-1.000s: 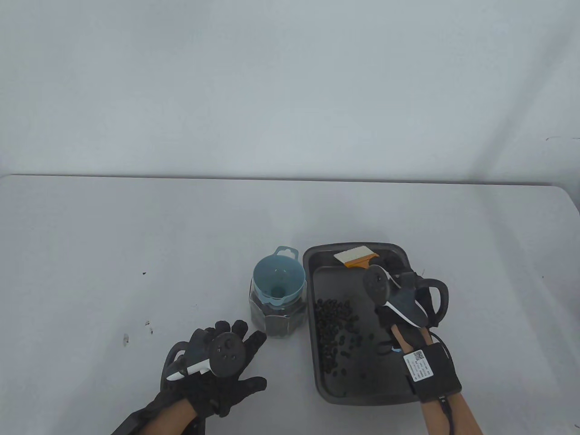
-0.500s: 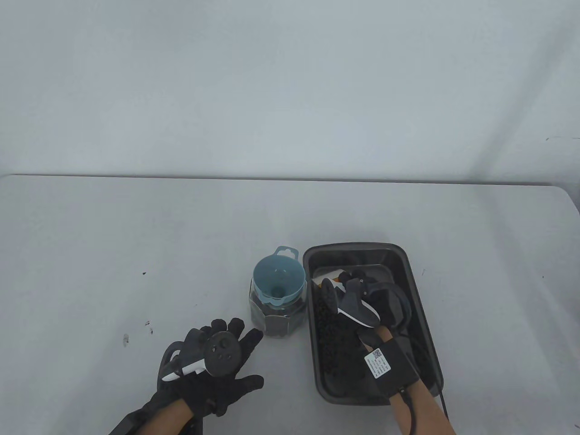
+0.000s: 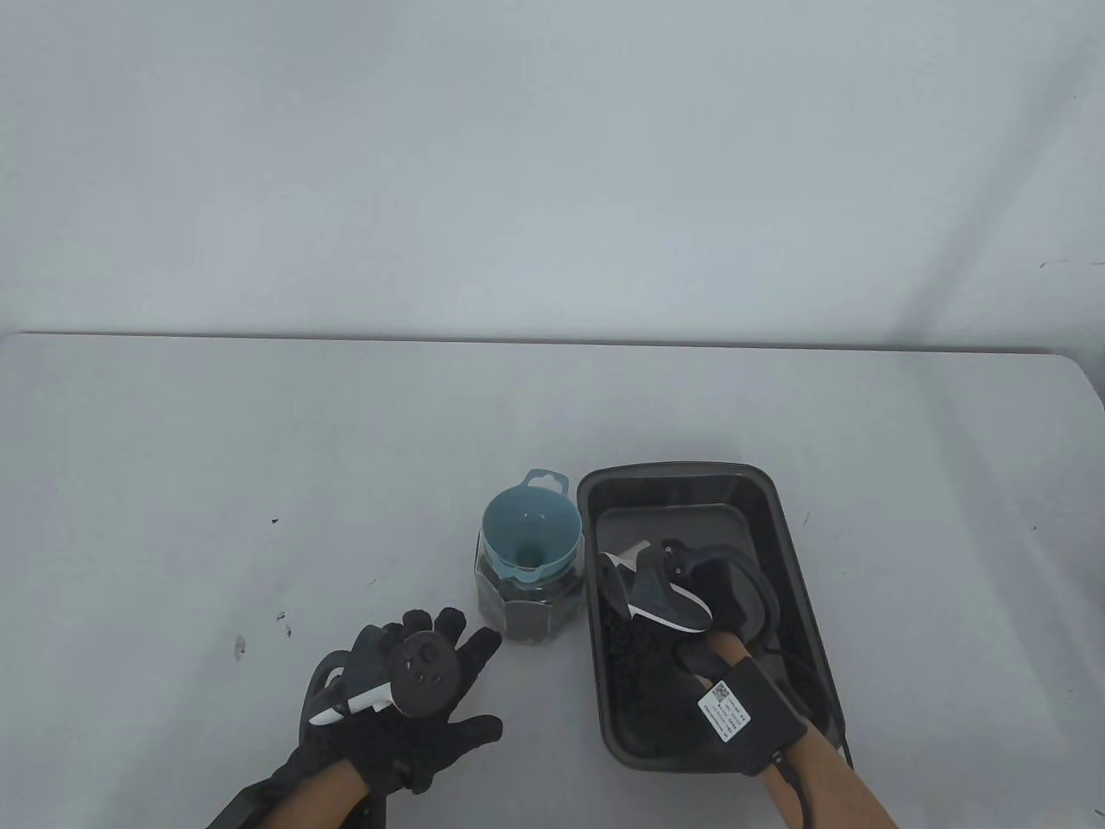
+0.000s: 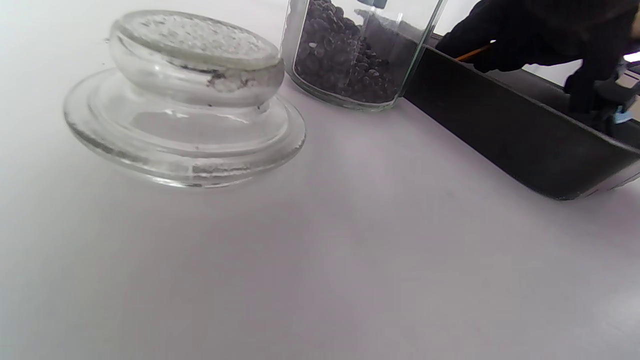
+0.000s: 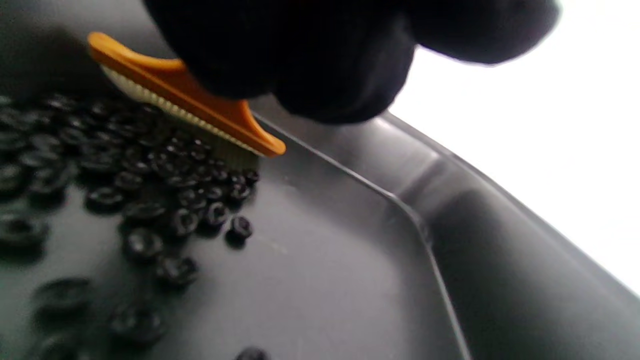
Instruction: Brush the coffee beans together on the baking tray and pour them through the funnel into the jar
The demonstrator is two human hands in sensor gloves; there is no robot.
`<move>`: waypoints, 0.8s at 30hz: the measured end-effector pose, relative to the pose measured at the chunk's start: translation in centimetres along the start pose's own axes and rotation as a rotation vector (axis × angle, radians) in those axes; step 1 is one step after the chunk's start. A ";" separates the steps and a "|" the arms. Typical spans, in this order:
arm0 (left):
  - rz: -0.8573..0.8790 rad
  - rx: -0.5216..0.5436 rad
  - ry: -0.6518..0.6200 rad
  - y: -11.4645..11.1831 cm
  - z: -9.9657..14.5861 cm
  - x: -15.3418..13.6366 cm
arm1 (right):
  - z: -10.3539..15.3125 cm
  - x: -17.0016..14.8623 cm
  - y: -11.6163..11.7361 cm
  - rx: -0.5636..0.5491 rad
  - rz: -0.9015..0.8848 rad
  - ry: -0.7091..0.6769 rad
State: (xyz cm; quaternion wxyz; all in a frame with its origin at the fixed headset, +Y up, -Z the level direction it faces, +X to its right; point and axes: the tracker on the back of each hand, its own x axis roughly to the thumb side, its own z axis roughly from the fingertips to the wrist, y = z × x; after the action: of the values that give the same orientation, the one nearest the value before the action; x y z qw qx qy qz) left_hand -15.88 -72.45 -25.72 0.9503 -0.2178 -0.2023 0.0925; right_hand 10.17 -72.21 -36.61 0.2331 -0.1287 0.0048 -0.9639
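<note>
While our right hand [image 3: 691, 596] grips the brush [image 5: 185, 97], we sweep the beans [image 5: 150, 200] toward the tray's [image 3: 811, 604] left wall; our left hand [image 3: 406, 699] rests flat, fingers spread.

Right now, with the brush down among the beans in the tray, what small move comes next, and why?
Probably keep sweeping: the right hand holds the orange brush against the coffee beans, which lie loosely spread on the baking tray, with strays apart from the pile.

Left hand [image 3: 406, 691] spread flat; right hand [image 3: 682, 596] fingers curled.
</note>
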 end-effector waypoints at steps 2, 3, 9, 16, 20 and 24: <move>-0.001 0.000 0.001 0.0 0.0 0.0 | 0.7 0.2 -0.3 0.003 0.027 -0.022; 0.001 0.000 0.003 0.0 0.0 0.0 | 1.1 0.3 -0.3 0.010 0.033 -0.029; 0.004 -0.007 0.006 0.0 0.0 -0.1 | 3.1 0.4 -1.0 0.045 0.046 -0.068; 0.006 -0.014 0.007 0.0 0.0 0.0 | 5.6 0.2 -1.3 0.148 -0.009 -0.130; 0.008 -0.014 0.011 0.0 0.0 -0.1 | 6.7 -0.2 -1.5 0.202 -0.049 -0.160; 0.012 -0.025 0.012 0.0 0.0 -0.1 | 8.2 -0.2 -1.7 0.254 -0.055 -0.205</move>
State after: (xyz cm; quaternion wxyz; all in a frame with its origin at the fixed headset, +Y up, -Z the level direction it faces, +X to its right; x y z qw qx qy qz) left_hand -15.94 -72.51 -25.75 0.9481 -0.2317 -0.1962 0.0945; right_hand 11.61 -70.18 -28.65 0.2201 -0.1960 -0.1443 -0.9446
